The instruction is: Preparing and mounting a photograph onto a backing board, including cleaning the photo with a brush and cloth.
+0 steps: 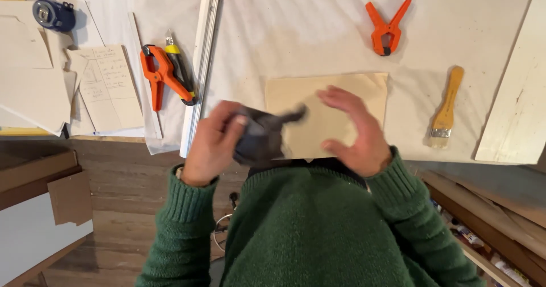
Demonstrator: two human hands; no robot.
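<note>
- Two hands meet at the near edge of the table: your left hand (213, 145) is clenched around a dark grey cloth (263, 134).
- Your right hand (354, 132) hovers open and empty, fingers spread, just beside the cloth.
- Both hang over the tan board (341, 91), whose long side runs along that edge; the cloth covers its left corner.

Left hand (213, 145) grips cloth (259, 136) at near table edge; right hand (355, 130) just right of it, over board (327, 113); ruler (200, 65) left of board; clamp (162, 74) and knife (181, 74) left of ruler; second clamp (387, 28) behind board; brush (446, 108) right of board.
</note>
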